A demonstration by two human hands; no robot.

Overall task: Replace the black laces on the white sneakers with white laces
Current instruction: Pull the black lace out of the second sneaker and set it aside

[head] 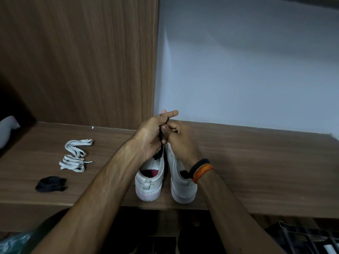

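Observation:
Two white sneakers stand side by side on the wooden shelf [256,171], heels toward me: the left sneaker [149,182] and the right sneaker [181,187]. Above their toes my left hand [152,136] and my right hand [180,138] meet and both pinch a black lace [161,134] that runs down to the left sneaker. My left index finger points out straight. Two bundles of white laces [76,154] lie to the left, with a folded black lace [51,184] in front of them.
A wooden panel [78,61] rises behind the shelf on the left and a pale wall [247,70] on the right. A grey object [7,129] sits at the far left. Dark clutter and a wire rack [308,239] lie below the shelf edge.

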